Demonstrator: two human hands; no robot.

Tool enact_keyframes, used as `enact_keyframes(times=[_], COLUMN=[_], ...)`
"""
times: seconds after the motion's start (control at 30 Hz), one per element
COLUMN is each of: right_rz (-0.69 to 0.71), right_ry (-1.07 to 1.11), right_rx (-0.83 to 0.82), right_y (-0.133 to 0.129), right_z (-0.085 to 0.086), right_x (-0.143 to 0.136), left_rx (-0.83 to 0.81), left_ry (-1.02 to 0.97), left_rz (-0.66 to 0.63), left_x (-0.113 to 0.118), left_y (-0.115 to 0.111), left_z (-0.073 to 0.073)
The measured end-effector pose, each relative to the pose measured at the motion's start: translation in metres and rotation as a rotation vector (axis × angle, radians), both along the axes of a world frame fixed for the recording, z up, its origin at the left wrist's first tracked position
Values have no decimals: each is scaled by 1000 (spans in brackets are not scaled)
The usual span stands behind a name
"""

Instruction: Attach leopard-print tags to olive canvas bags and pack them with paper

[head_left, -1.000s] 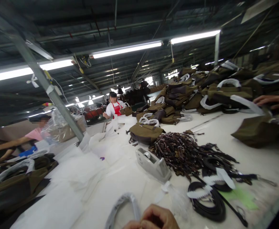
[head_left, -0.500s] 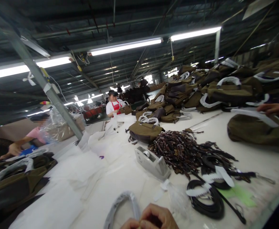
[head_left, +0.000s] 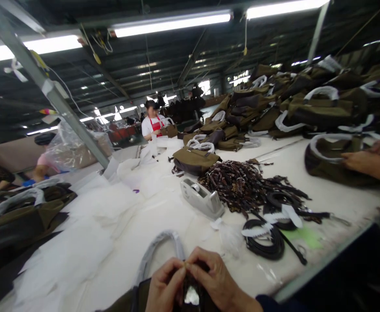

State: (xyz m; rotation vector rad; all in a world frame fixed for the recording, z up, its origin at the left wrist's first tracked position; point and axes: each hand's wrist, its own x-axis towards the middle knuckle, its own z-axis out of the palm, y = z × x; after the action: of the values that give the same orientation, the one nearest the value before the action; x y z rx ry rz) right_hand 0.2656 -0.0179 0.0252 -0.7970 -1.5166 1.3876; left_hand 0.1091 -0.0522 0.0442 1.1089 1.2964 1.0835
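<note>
My left hand [head_left: 168,284] and my right hand [head_left: 211,275] meet at the bottom middle, thumbs and forefingers pinched close together. What sits between the fingertips is too small to make out. Beneath them is an olive bag [head_left: 125,301], mostly cut off by the lower edge, with a dark part and a shiny pale patch between the hands. Its wrapped handle [head_left: 160,239] arches up behind my left hand. Beyond lie a grey tape dispenser [head_left: 202,199], a heap of dark brown straps with metal clips [head_left: 234,184] and coiled black straps [head_left: 264,242].
Olive bags with wrapped handles [head_left: 258,108] are piled at back right. Another person's hands [head_left: 368,160] touch a bag [head_left: 326,167] at right. White sheets [head_left: 66,234] cover the table's left side, near more bags [head_left: 30,212]. A metal post [head_left: 69,117] slants at left. Two co-workers stand beyond.
The view has tipped down, so more of my hands and the bag shows. My hands stay pinched together. At right, the other person's hands have come further into view over their bag.
</note>
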Motion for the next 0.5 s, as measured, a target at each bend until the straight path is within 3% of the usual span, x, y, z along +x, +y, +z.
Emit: enact_keyframes(times=[0.23,0.37,0.5], right_rz=[15,5,-31], right_ry=[18,-37,-114], right_rx=[-94,-28,52], right_y=[-3,-1,1], right_z=[2,-2,-2], right_x=[4,3,2], left_rx=[-27,-25,-26], left_ry=[-14,-14,-3], left_rz=[-59,-48,-40], left_x=[-2,-2,-1], left_y=[0,2,2], left_z=[4,0,5])
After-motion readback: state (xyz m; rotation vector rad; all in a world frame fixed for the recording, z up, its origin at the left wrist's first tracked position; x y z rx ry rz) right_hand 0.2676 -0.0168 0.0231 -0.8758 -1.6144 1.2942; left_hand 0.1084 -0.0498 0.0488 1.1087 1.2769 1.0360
